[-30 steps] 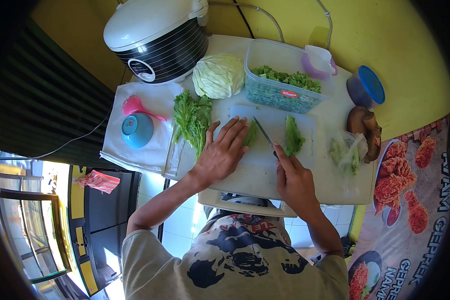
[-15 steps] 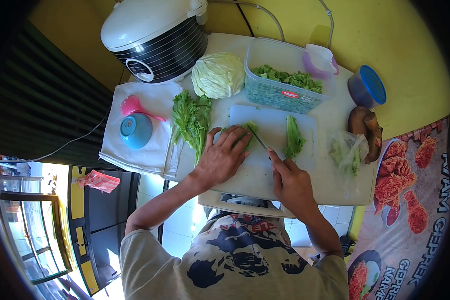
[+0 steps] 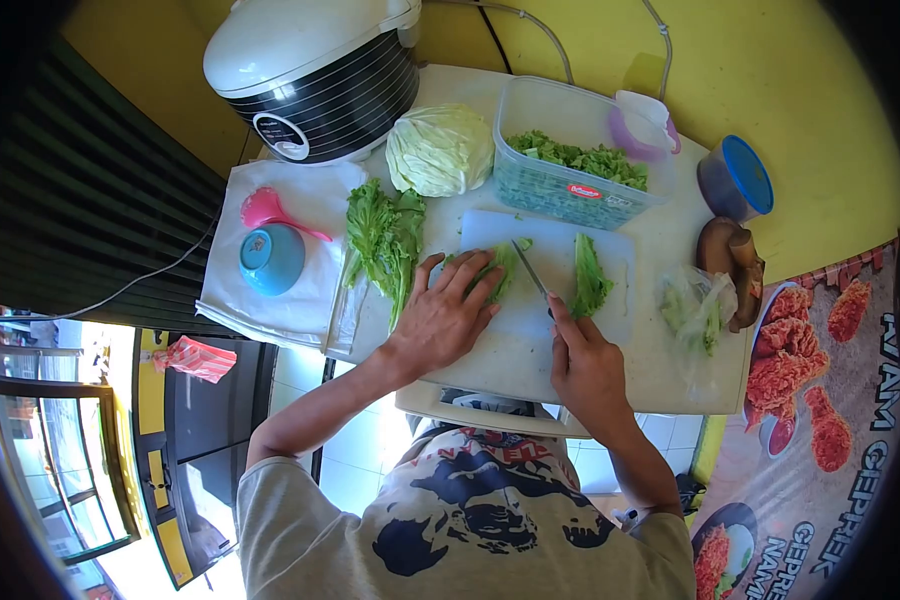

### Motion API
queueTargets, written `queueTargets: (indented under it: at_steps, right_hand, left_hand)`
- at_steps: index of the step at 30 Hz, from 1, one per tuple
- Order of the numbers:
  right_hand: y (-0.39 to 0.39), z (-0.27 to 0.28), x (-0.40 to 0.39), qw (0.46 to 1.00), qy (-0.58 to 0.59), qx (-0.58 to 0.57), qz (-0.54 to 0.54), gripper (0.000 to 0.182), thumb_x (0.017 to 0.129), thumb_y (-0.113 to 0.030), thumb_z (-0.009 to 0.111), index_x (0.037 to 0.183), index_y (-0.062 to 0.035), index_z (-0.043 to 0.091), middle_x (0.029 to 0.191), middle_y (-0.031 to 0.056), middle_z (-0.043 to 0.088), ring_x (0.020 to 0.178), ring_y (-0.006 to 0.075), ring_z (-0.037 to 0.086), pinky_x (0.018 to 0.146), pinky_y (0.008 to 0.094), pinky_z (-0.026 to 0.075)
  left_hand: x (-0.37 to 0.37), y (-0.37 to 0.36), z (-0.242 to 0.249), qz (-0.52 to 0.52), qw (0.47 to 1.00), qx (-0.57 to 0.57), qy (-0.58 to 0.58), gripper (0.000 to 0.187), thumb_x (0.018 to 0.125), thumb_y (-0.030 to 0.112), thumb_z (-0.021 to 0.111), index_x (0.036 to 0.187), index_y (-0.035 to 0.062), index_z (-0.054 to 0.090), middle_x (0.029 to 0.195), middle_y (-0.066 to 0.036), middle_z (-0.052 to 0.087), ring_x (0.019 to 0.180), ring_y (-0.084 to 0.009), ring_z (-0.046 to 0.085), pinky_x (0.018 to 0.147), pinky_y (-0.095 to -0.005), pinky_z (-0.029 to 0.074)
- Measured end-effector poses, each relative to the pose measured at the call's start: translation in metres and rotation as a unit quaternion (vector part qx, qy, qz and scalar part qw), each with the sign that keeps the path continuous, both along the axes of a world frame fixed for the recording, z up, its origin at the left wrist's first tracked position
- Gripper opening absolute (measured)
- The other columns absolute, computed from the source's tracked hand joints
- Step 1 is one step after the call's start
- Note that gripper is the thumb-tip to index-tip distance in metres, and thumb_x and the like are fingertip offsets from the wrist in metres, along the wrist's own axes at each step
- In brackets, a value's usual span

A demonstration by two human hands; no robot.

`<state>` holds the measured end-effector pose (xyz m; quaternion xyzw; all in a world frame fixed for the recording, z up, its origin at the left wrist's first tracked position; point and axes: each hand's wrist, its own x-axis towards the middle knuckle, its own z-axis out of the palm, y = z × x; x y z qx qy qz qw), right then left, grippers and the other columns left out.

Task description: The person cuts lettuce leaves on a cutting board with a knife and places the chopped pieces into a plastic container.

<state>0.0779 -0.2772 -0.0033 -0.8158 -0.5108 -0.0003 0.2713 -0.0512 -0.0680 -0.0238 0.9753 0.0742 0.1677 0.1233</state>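
Note:
My right hand [image 3: 583, 362] is closed round the handle of a knife [image 3: 533, 268], its blade pointing up and left over the blue-white cutting board [image 3: 550, 318]. Pressed down at the board's left side, my left hand [image 3: 444, 308] has its fingertips on green lettuce [image 3: 503, 270], partly hidden under the fingers. A separate lettuce piece [image 3: 591, 275] lies on the right part of the board. Left of my left hand is a bunch of lettuce leaves [image 3: 385, 235]. Behind the board stands a clear container [image 3: 570, 195] holding cut lettuce.
A cabbage [image 3: 439, 150] and a rice cooker [image 3: 315, 90] are at the back. To the left lie a blue bowl [image 3: 271, 259] and pink ladle [image 3: 262, 210]; to the right, a plastic bag [image 3: 698, 310], brown object [image 3: 732, 260] and blue-lidded tub [image 3: 735, 178].
The knife has shifted slightly right, away from my left fingertips, showing more of the lettuce beside them. My left hand stays nearly in place.

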Motion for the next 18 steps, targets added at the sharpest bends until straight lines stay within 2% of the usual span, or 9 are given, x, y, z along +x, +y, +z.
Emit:
queueTargets:
  at_steps: [4, 18]
  right_hand:
    - [0.002, -0.001, 0.0, 0.999, 0.016, 0.031, 0.031, 0.056, 0.094, -0.005, 0.066, 0.148, -0.0117, 0.058, 0.08, 0.0092, 0.062, 0.053, 0.0272, 0.063, 0.05, 0.0409, 0.053]
    - [0.003, -0.007, -0.007, 0.998, -0.035, -0.029, 0.031, 0.065, 0.089, -0.004, 0.068, 0.152, -0.0111, 0.055, 0.079, 0.0081, 0.06, 0.051, 0.026, 0.061, 0.049, 0.0397, 0.053]
  left_hand:
    - [0.001, -0.001, 0.0, 0.003, 1.0, 0.021, 0.005, 0.048, 0.1, 0.028, 0.065, 0.144, 0.0077, 0.056, 0.149, -0.013, 0.052, 0.141, -0.0294, 0.047, 0.118, -0.0565, 0.03]
    - [0.003, 0.004, 0.005, -0.003, 1.0, 0.025, 0.006, 0.046, 0.099, 0.03, 0.067, 0.14, 0.0089, 0.059, 0.142, -0.013, 0.057, 0.138, -0.0286, 0.051, 0.119, -0.0575, 0.029]
